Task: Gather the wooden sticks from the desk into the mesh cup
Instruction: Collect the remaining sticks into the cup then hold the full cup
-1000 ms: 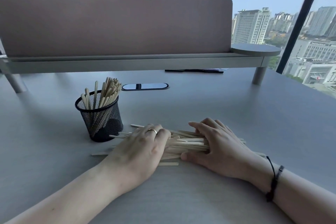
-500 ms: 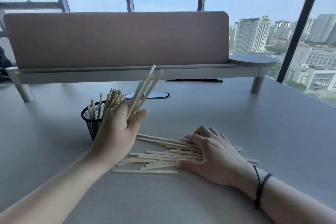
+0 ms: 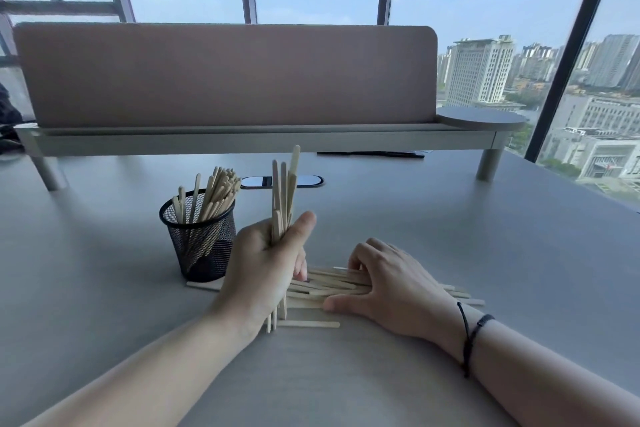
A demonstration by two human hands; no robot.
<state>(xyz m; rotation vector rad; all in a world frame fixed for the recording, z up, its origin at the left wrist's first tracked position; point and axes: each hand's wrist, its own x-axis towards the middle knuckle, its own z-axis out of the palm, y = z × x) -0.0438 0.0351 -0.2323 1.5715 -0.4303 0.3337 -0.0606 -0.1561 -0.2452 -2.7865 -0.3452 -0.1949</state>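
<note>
My left hand (image 3: 266, 267) grips a bundle of wooden sticks (image 3: 284, 194), held upright with its lower ends on the desk. The hand is just right of the black mesh cup (image 3: 199, 243), which holds several sticks leaning to the right. My right hand (image 3: 388, 282) lies flat, palm down, on the pile of loose sticks (image 3: 329, 286) on the desk, fingers spread over them. One stick (image 3: 308, 323) lies alone in front of the pile. Another stick (image 3: 204, 285) lies at the cup's base.
The grey desk (image 3: 450, 225) stretches wide to the right. A raised shelf (image 3: 242, 139) with a padded divider panel (image 3: 225, 76) crosses the back. A cable slot (image 3: 282, 181) sits behind the cup. Dark flat items (image 3: 370, 153) lie under the shelf.
My left hand picked a bundle of sticks off the pile, raised it by the cup, then brought it down and right so the bundle stands upright on the desk. The right hand stayed on the pile.
</note>
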